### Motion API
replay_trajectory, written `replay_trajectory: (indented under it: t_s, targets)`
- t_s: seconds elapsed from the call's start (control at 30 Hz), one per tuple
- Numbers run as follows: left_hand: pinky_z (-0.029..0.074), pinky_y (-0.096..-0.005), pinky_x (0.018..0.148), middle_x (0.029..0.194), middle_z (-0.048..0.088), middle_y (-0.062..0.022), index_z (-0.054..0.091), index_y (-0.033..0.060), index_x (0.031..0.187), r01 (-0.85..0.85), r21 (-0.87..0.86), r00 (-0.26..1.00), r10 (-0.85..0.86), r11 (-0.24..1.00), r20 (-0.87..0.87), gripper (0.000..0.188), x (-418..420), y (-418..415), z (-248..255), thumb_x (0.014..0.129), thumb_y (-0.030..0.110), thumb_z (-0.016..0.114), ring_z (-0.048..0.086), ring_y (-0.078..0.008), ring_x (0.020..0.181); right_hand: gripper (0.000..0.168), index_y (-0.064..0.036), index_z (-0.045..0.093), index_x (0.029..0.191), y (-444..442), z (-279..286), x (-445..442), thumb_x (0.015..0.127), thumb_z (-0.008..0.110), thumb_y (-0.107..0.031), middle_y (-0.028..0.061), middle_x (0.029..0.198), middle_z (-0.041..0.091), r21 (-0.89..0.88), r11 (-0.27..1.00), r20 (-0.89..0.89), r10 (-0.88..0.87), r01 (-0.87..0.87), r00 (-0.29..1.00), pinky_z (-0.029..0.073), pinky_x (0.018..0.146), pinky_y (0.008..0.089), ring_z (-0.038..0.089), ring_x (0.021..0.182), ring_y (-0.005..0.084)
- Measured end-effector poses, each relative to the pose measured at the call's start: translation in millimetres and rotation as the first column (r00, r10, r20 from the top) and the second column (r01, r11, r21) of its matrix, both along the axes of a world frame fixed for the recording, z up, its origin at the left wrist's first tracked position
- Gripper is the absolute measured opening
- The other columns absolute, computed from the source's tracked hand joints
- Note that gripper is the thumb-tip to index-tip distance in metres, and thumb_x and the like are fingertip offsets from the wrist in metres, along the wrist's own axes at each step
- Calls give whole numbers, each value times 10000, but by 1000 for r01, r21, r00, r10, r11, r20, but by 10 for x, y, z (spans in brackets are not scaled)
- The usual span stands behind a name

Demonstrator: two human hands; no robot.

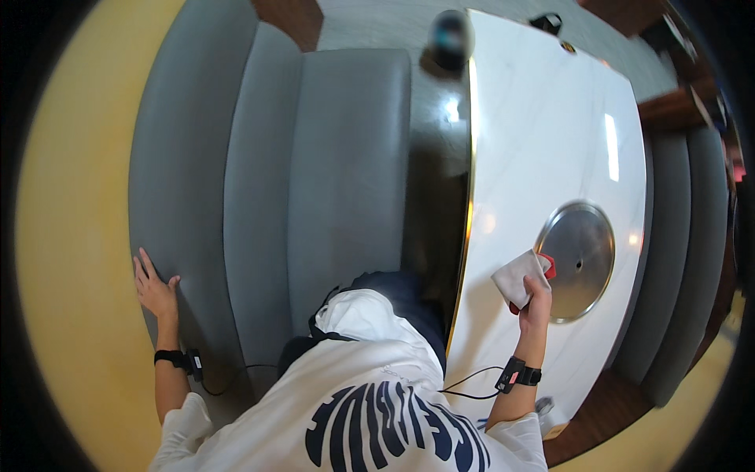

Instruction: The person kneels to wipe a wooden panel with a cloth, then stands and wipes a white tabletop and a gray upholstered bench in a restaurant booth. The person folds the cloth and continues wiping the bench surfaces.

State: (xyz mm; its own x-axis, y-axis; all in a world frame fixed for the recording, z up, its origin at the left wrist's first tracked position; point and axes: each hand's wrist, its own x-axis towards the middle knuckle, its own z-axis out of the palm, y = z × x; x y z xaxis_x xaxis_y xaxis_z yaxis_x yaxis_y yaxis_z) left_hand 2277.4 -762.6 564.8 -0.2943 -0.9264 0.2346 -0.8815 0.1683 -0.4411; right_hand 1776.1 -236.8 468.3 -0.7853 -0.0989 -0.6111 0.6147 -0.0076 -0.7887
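My left hand point(156, 289) rests with fingers spread on the backrest point(177, 177) of a grey upholstered bench, near its top edge by the yellow wall. In my right hand point(537, 298) is a folded cloth point(518, 278), pale grey with red showing at its edges. That hand is over a white marble-look table point(548, 130) with a gold edge. Just beyond the cloth lies a round metal plate point(575, 289) with a small central hole, set in or on the tabletop; the cloth overlaps its near rim in view. Whether cloth and plate touch, I cannot tell.
The bench seat point(351, 165) runs along the table's left side, with a floor gap between. A second grey bench point(666, 253) stands across the table. A blurred dark round object point(451, 38) is by the far left corner. Cables run from both wrist straps.
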Motion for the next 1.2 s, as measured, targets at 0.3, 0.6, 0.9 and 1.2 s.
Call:
replay_trajectory:
  t_s: [0.3, 0.6, 0.9, 1.2]
  targets:
    - [371, -450, 960, 1545, 293, -52, 186, 277, 1528, 138, 95, 979, -121, 986, -167, 1174, 307, 170, -83, 583, 138, 868, 433, -284, 1288, 428, 65, 516, 1247, 257, 694, 433, 846, 596, -61, 126, 1135, 608, 6, 1000, -106, 16, -15, 994, 507, 874, 354, 607, 1006, 234]
    - [351, -447, 1012, 1529, 305, -51, 242, 271, 1508, 210, 237, 964, -161, 949, -212, 1113, 278, -51, 394, 588, 169, 861, 411, -268, 1308, 525, 2, 447, 1301, -467, 752, 438, 792, 547, -77, 177, 1155, 591, -18, 991, 73, 133, -132, 988, 556, 835, 481, 623, 1017, 357]
    - [359, -472, 1055, 1482, 369, -94, 368, 206, 1450, 226, 160, 941, -173, 961, -292, 909, 251, -292, 939, 660, 134, 811, 428, -304, 1296, 431, -42, 539, 1260, -3236, 700, 3, 833, 593, -22, 63, 1090, 616, 59, 642, -237, 753, -765, 614, 484, 819, 311, 587, 965, 174]
    - [468, -385, 905, 1277, 567, -121, 488, 110, 1340, -102, 319, 667, 303, 942, -681, 493, 1361, 1349, 1233, 867, 109, 629, 581, -294, 1092, 375, -41, 598, 1225, -7167, 2007, 1394, 862, 586, -132, 180, 1152, 653, 580, 686, -780, 624, -438, -55, 471, 890, 348, 632, 1041, 271]
